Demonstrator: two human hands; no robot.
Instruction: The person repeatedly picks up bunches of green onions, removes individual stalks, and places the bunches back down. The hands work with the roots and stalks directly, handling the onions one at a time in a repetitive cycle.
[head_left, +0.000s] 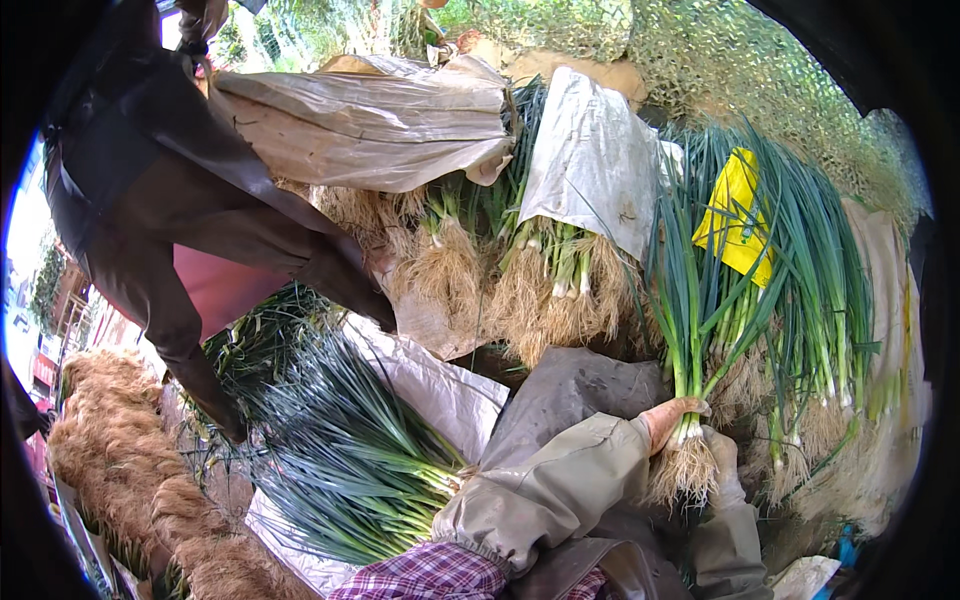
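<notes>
My left hand (667, 422) is closed around the lower white stems of a small bunch of leeks (686, 352). The bunch stands nearly upright, leaves up, with its tangled pale roots (684, 472) hanging below the grip. Against the right side of those roots is my right hand (721, 457); its fingers are partly hidden, so its grip is unclear. Grey over-sleeves cover both forearms. Left of my left forearm lies a large pile of leeks (360, 450) on a white plastic sheet (442, 397), its root ends towards my sleeve.
More leeks (825, 300) stand in a row ahead and right, a yellow bag (739, 217) among them. White sacking (592, 157) and a tan tarp (375, 120) cover others. A person (165, 172) in dark clothes bends at the left, near stacked root bundles (150, 480). Netting (720, 60) hangs behind.
</notes>
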